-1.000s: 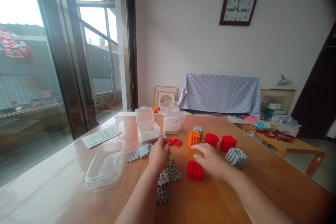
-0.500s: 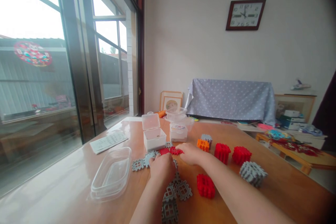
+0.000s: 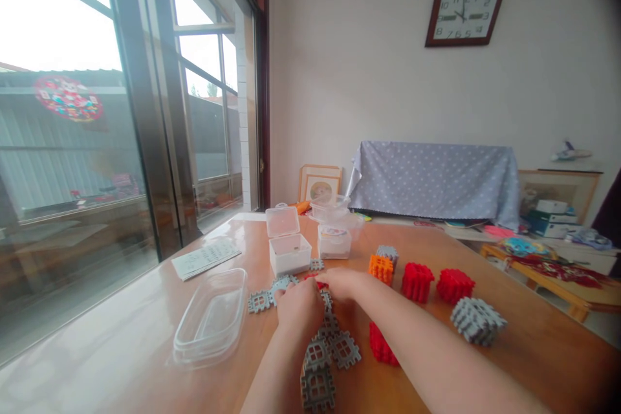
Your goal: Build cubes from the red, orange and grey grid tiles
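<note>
My left hand [image 3: 301,301] is closed over the middle of a flat run of linked plastic building tiles, fingers curled down at a red tile [image 3: 310,276]. From the right, my right hand [image 3: 339,281] reaches in with its fingers pressed together on the red pieces, and most of the fingertips are hidden. Grey tiles [image 3: 259,301] extend left of my left hand. More grey tiles [image 3: 317,385] run toward me beside my left wrist. One small grey tile [image 3: 317,264] lies just beyond the hands.
Stacks of red tiles [image 3: 417,283], orange tiles [image 3: 381,269] and grey tiles [image 3: 478,321] stand at right. A clear tub [image 3: 182,352] and a printed sheet [image 3: 206,259] lie left. Behind the hands are an open white box [image 3: 290,263] and another box [image 3: 334,248].
My right hand has shifted left toward my left hand and now covers more of the red tiles. The whole view has drifted slightly as the head turned.
</note>
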A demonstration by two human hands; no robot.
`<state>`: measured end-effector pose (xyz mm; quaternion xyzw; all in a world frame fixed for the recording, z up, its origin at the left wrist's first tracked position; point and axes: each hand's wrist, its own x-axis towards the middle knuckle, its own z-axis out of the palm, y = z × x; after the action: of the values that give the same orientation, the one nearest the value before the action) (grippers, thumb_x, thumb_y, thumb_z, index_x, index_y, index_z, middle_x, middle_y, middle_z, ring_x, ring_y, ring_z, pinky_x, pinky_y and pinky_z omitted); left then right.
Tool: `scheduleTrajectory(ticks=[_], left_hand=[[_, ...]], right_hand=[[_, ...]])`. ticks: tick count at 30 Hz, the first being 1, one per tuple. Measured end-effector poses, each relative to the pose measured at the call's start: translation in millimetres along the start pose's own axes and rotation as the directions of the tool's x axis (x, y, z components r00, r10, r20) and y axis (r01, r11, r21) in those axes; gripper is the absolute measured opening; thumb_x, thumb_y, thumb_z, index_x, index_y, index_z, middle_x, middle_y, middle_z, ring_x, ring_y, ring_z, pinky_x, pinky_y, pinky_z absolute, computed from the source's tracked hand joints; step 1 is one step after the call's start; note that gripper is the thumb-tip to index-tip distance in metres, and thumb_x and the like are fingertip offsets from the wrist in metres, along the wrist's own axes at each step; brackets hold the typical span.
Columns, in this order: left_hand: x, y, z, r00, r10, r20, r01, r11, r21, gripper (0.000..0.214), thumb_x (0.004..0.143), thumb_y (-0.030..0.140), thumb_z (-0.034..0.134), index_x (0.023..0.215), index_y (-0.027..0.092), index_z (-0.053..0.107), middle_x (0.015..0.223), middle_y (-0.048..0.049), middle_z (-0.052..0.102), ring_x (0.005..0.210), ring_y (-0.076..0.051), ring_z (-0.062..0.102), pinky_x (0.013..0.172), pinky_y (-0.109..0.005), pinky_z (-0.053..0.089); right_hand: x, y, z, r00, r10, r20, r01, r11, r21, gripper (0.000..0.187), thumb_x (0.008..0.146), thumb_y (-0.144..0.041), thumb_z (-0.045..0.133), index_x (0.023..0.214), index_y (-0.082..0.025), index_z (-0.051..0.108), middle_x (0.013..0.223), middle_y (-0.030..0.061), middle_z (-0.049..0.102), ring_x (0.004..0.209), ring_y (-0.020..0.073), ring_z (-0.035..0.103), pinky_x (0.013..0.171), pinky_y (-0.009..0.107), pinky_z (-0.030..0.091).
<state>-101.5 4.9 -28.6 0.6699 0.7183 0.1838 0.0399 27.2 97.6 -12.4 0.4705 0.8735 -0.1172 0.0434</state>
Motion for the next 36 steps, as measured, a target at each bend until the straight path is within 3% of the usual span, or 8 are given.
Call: scheduleTrajectory(ticks=[4, 8, 12, 17, 22, 28, 31, 36], left_hand=[[-1, -1, 0.4, 1.000, 0.017, 0.005, -0.017, 1.000, 0.016, 0.030, 0.090, 0.023, 0.039, 0.098, 0.023, 0.067, 0.097, -0.0107, 0.075, 0.098, -0.032, 0.063, 0.087, -0.048, 0.037], [-1, 1, 0.3, 1.000, 0.018, 0.010, -0.018, 1.000, 0.024, 0.029, 0.090, 0.023, 0.037, 0.093, 0.022, 0.066, 0.096, -0.0114, 0.075, 0.099, -0.033, 0.063, 0.085, -0.049, 0.036], [-2, 4, 1.6, 1.000, 0.016, -0.010, -0.016, 0.999, 0.027, 0.022, 0.086, 0.023, 0.043, 0.091, 0.022, 0.065, 0.094, -0.0107, 0.074, 0.099, -0.031, 0.062, 0.085, -0.046, 0.035], [-5, 8, 4.5, 0.987, 0.159, 0.009, -0.160, 0.986, 0.041, 0.027, 0.080, 0.043, 0.056, 0.101, 0.026, 0.064, 0.108, -0.0083, 0.070, 0.106, -0.031, 0.056, 0.091, -0.046, 0.036], [-7, 8, 6.6, 0.976, 0.191, 0.103, -0.200, 0.976, 0.089, 0.040, 0.069, 0.043, 0.067, 0.105, 0.025, 0.064, 0.118, -0.0102, 0.064, 0.115, -0.034, 0.051, 0.098, -0.049, 0.033], [-7, 9, 6.4, 0.988, 0.138, 0.064, -0.145, 0.982, 0.118, 0.028, 0.076, 0.020, 0.054, 0.102, 0.021, 0.065, 0.116, -0.0123, 0.064, 0.112, -0.033, 0.052, 0.093, -0.049, 0.036], [-7, 11, 5.4, 0.990, 0.135, 0.035, -0.138, 0.984, 0.115, 0.025, 0.079, 0.022, 0.054, 0.101, 0.022, 0.064, 0.114, -0.0115, 0.064, 0.111, -0.033, 0.051, 0.093, -0.047, 0.036], [-5, 14, 5.2, 0.990, 0.143, -0.018, -0.142, 0.989, 0.051, 0.024, 0.083, 0.027, 0.052, 0.103, 0.024, 0.064, 0.117, -0.0099, 0.064, 0.112, -0.031, 0.050, 0.093, -0.043, 0.035]], right_hand=[[-17, -3, 0, 0.996, 0.035, 0.086, -0.028, 0.996, -0.082, 0.058, 0.064, -0.013, 0.075, 0.119, -0.030, 0.068, 0.116, 0.0070, 0.073, 0.107, 0.0313, 0.069, 0.088, 0.038, 0.051], [-40, -5, 0, 0.993, 0.081, 0.084, -0.072, 0.992, -0.103, 0.056, 0.063, -0.010, 0.072, 0.115, -0.030, 0.071, 0.113, 0.0082, 0.075, 0.104, 0.0324, 0.070, 0.084, 0.037, 0.051], [-60, 6, 0, 0.995, 0.095, 0.020, -0.094, 0.995, -0.045, 0.041, 0.074, -0.010, 0.062, 0.107, -0.032, 0.074, 0.112, 0.0041, 0.076, 0.100, 0.0257, 0.071, 0.081, 0.030, 0.049], [-71, 33, 2, 0.971, 0.195, -0.140, -0.189, 0.980, 0.053, 0.040, 0.086, -0.017, 0.051, 0.121, -0.028, 0.068, 0.125, 0.0047, 0.070, 0.112, 0.0212, 0.064, 0.084, 0.025, 0.044], [-84, 51, 8, 0.924, 0.332, -0.190, -0.320, 0.943, 0.093, 0.026, 0.088, -0.035, 0.054, 0.102, -0.023, 0.071, 0.098, 0.0065, 0.075, 0.089, 0.0215, 0.067, 0.069, 0.027, 0.040], [-96, 49, 15, 0.910, 0.373, -0.179, -0.362, 0.927, 0.095, 0.058, 0.068, -0.072, 0.066, 0.100, -0.024, 0.069, 0.098, 0.0083, 0.073, 0.087, 0.0270, 0.067, 0.062, 0.029, 0.038], [-92, 46, 21, 0.917, 0.365, -0.161, -0.355, 0.931, 0.091, 0.054, 0.060, -0.064, 0.075, 0.097, -0.024, 0.069, 0.093, 0.0067, 0.073, 0.082, 0.0263, 0.067, 0.061, 0.028, 0.037], [-82, 51, 30, 0.899, 0.391, -0.196, -0.374, 0.920, 0.119, 0.033, 0.073, -0.038, 0.068, 0.103, -0.024, 0.067, 0.096, 0.0053, 0.073, 0.084, 0.0213, 0.066, 0.064, 0.026, 0.038]])
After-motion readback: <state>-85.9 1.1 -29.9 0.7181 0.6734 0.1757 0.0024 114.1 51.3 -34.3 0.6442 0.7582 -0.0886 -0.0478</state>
